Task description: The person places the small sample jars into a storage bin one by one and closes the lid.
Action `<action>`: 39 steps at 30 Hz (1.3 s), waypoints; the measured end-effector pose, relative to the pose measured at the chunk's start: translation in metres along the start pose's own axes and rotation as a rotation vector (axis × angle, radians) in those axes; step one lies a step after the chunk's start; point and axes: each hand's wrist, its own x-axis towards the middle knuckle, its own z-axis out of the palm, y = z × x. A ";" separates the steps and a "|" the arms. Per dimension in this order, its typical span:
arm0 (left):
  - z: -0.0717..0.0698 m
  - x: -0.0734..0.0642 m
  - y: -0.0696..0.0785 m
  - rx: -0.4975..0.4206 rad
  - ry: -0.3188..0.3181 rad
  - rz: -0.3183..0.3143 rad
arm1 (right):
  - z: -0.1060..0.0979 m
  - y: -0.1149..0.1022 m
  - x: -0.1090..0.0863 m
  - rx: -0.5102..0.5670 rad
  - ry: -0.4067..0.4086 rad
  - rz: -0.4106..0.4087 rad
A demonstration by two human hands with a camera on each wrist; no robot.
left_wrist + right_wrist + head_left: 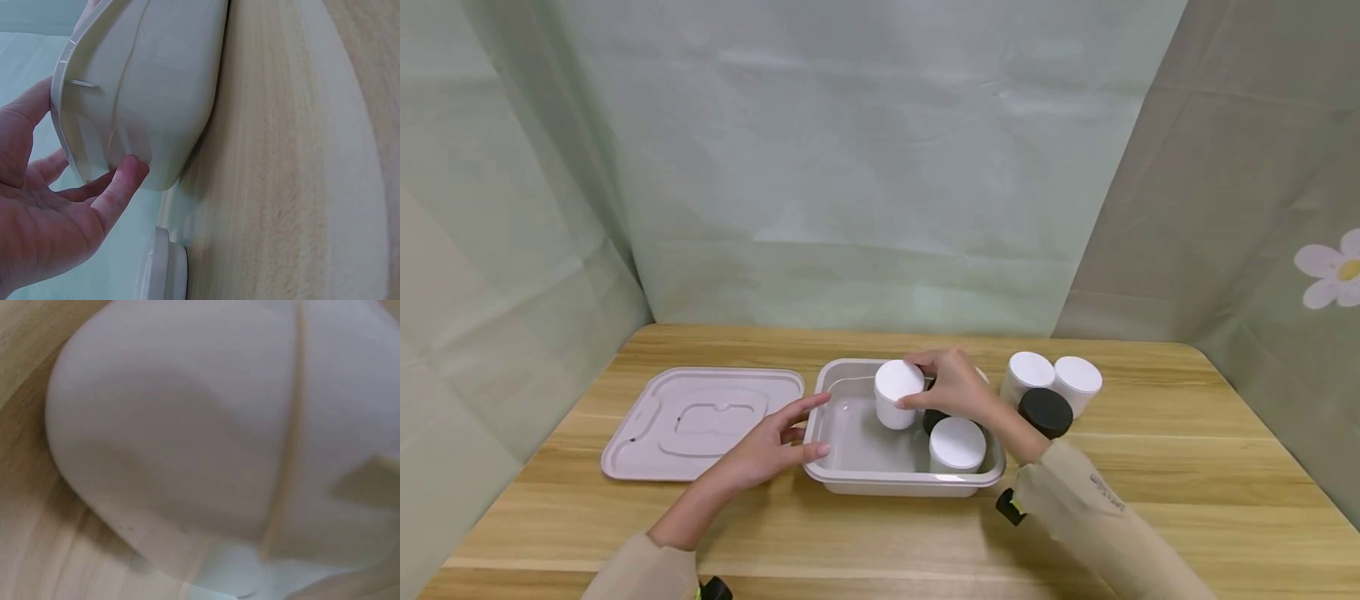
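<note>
Grey plastic first, at the left: we have a flat lid [703, 422] lying on the wooden table [820, 542], just beside the tub [898, 480]. Next comes the left hand [771, 450], fingers spread at the tub's left end, loosely touching rather than clenched; the left wrist view gives us a fingertip [133, 164] against the outer wall below the rim. Across the middle runs the tub itself, long axis left to right. And inside its walls, about midway along, we spot the white jar [892, 388], roughly upright, pinched near its top by the right hand [957, 387]! Watch that relation: the jar sits just left of the right palm, a stretch of tub floor separating it from the left hand, so the right is plainly nearer. Whether its base touches, we cannot tell. Beneath that hand a black-lidded jar [933, 419] peeks out, and a second white jar [957, 446] fills the near right corner. Outside, further right, we count a third white jar [1027, 375], a black-topped jar [1046, 411] and a fourth white jar [1078, 382], bunched close.
</note>
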 end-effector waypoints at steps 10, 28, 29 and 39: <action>-0.001 -0.001 0.000 -0.002 0.005 -0.010 | 0.005 0.002 0.002 -0.085 -0.034 0.012; 0.001 0.000 0.000 -0.021 0.005 -0.020 | 0.002 0.000 0.000 -0.243 -0.068 -0.003; 0.001 0.000 0.000 -0.022 0.006 -0.021 | 0.002 0.000 0.001 -0.246 -0.070 0.002; 0.001 0.000 0.000 -0.017 0.006 -0.017 | 0.003 0.000 0.000 -0.291 -0.085 0.013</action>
